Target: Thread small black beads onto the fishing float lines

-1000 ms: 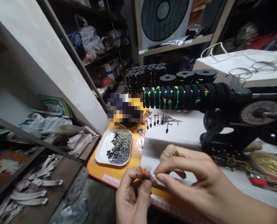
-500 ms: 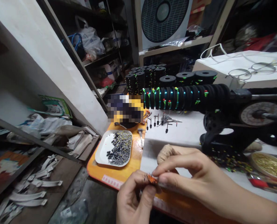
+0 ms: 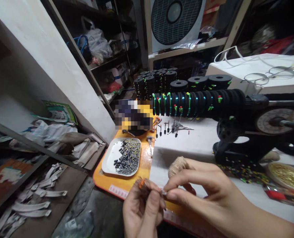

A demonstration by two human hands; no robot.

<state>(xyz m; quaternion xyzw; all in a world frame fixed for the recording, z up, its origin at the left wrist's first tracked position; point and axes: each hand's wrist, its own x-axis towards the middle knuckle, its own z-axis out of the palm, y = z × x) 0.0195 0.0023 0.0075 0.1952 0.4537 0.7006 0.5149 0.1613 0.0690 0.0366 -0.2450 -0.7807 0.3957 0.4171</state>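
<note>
My left hand (image 3: 142, 208) is closed around a small bundle of thin dark strands with orange bits (image 3: 142, 183), held above the table's front edge. Thumb and forefinger of my right hand (image 3: 206, 188) are pinched together at the left fingertips, on something tiny and greyish that I cannot make out. A tan knitted covering (image 3: 178, 166) is wrapped around one right finger. Beyond the hands, a black ribbed roller (image 3: 198, 102) carries blue-green line loops with small green, red and yellow pieces. Below the roller, thin dark pieces with black ends (image 3: 179, 127) lie on white paper.
A white tray (image 3: 107, 165) of small grey, black and yellow pieces stands on the orange table (image 3: 99, 180). Black spools (image 3: 171, 77) stand behind. At right are a machine dial (image 3: 278, 121), a bowl of gold-coloured bits (image 3: 287, 175) and eyeglasses (image 3: 256, 78) on a white box.
The orange bits have turned from between the fingertips to the upper left, above my left fingers. My right hand has shifted slightly right, still pinched. The view has moved a little.
</note>
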